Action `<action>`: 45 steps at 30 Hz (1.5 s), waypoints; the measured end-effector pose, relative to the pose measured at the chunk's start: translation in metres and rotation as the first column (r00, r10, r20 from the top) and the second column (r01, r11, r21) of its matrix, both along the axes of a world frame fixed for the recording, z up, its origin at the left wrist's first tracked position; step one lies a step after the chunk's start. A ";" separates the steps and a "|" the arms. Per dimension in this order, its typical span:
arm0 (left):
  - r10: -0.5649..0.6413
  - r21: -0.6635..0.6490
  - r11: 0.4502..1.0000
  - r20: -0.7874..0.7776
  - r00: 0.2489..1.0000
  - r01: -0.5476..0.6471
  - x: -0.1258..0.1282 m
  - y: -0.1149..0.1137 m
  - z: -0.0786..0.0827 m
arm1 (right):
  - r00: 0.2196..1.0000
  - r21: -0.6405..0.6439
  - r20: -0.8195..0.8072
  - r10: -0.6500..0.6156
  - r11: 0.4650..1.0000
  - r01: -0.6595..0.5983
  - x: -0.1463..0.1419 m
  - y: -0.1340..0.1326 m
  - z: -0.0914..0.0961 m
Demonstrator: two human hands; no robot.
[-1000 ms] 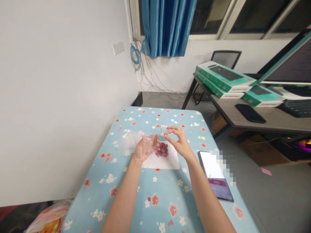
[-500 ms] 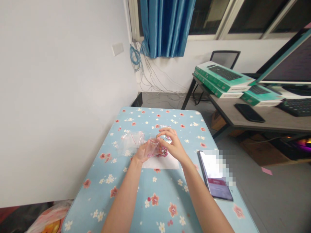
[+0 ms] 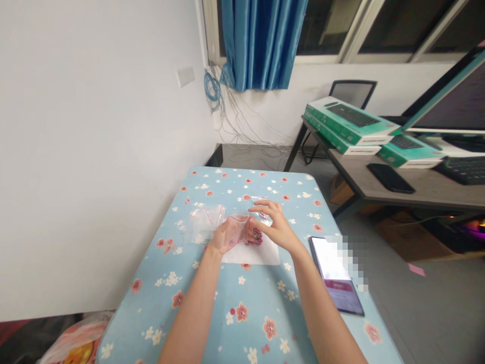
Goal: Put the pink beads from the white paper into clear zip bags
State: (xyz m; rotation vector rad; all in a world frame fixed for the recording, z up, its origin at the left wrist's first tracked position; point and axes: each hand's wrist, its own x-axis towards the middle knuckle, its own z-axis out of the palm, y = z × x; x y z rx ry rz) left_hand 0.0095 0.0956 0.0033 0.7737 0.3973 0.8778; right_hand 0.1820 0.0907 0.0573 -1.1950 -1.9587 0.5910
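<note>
My left hand (image 3: 226, 236) is closed round a small clear zip bag (image 3: 239, 226), held up over a white sheet of paper (image 3: 252, 253) on the flowered blue table (image 3: 235, 303). My right hand (image 3: 273, 226) is at the bag's mouth, thumb and forefinger pinched together, the other fingers stretched out. What the pinch holds is too small to see. A heap of dark pink beads (image 3: 256, 236) lies on the paper just under both hands.
More clear zip bags (image 3: 206, 218) lie left of my hands, one more bag (image 3: 262, 202) behind them. A phone (image 3: 336, 274) with a lit screen lies near the table's right edge. To the right stands a desk (image 3: 394, 189) with green keyboard boxes (image 3: 346, 124). A white wall runs along the left.
My right hand came in from the right to the mouth of the bag in my left hand. The left hand lowered the bag a little.
</note>
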 end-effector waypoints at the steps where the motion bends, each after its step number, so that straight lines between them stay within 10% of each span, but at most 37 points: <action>1: -0.008 -0.002 1.000 -0.025 1.000 0.008 0.000 -0.001 0.002 | 1.000 0.005 0.030 0.009 1.000 -0.010 0.001 0.000 -0.001; 10: 0.028 -0.057 0.998 -0.068 0.997 -0.032 0.002 0.002 -0.001 | 0.999 0.059 0.032 -0.023 0.998 0.021 0.000 0.000 0.002; 16: 0.457 -0.008 0.888 -0.087 0.885 -0.459 0.010 0.009 -0.006 | 0.993 0.043 -0.010 -0.116 0.992 0.116 0.001 0.003 -0.002; 21: 0.556 0.021 0.827 -0.177 0.812 -0.562 0.014 0.009 -0.005 | 0.981 0.050 -0.003 -0.195 0.979 0.195 -0.003 0.003 -0.007; 45: 0.591 0.433 0.796 -0.401 0.700 -0.424 0.010 -0.003 0.032 | 0.998 0.118 0.057 -0.011 0.993 0.004 0.001 -0.004 0.010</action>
